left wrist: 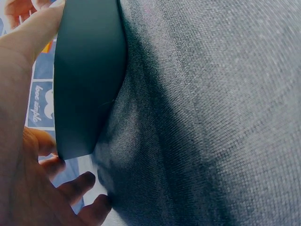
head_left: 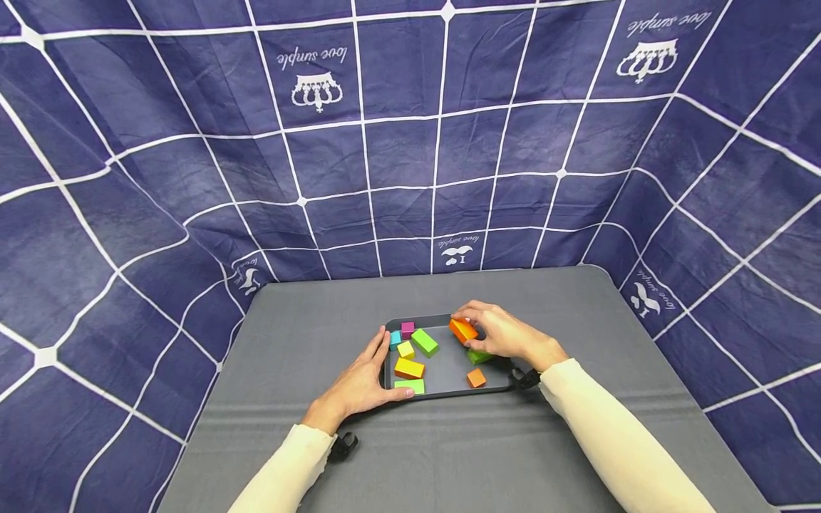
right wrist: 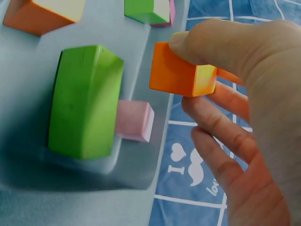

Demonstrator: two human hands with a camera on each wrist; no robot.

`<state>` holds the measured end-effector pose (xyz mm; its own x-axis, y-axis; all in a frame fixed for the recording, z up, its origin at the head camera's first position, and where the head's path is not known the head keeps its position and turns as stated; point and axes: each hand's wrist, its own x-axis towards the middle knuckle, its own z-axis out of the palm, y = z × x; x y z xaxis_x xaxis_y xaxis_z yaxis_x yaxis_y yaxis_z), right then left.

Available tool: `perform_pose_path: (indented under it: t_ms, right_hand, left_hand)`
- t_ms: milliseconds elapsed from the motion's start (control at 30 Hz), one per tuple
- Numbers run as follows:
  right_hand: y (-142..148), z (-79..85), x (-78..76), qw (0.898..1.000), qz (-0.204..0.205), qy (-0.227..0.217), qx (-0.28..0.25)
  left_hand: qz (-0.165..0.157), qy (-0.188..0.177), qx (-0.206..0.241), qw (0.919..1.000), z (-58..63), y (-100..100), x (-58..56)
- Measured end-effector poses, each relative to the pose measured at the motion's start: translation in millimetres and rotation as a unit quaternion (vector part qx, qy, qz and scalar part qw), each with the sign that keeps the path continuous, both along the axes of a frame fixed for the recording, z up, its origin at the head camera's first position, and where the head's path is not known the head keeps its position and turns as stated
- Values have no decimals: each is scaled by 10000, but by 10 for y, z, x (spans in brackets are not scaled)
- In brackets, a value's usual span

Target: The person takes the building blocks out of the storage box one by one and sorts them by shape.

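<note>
My right hand pinches an orange block between thumb and fingers over the far right part of a grey tray. Below it, a long green block lies in the tray's right end, with a small pink block beside it in the right wrist view. My left hand rests against the tray's left end, fingers extended along that side and thumb on the near rim. In the left wrist view the tray's outer wall fills the space between thumb and fingers.
In the tray's left half lie a magenta block, a blue block, a yellow cube, a yellow-orange block and two light green blocks. An orange cube sits near the front right. Blue checked cloth hangs behind the grey table.
</note>
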<state>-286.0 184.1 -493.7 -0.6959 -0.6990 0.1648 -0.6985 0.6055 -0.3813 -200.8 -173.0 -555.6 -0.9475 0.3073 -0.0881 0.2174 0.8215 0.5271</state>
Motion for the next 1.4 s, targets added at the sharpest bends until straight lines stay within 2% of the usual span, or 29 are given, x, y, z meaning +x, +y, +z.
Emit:
perform_pose_path:
  t_ms: [367, 633, 933, 1200, 1400]
  right_hand:
    - [211, 61, -24, 9992, -241, 256, -175]
    - [437, 42, -82, 9975, -426, 452, -327]
    - [635, 17, -112, 9954, -756, 486, -317]
    - [782, -48, -122, 9932, -961, 544, -378]
    - [908, -157, -131, 9918, -1158, 457, -286]
  left_hand:
    - [-21, -83, 75, 9999, -35, -2, 27]
    - [-89, 56, 99, 9999, -14, -8, -8]
    - [-74, -21, 103, 9999, 1, -24, -16]
    - [-60, -46, 46, 10000, 4, -39, -18]
    - [-77, -57, 77, 9999, -6, -31, -16]
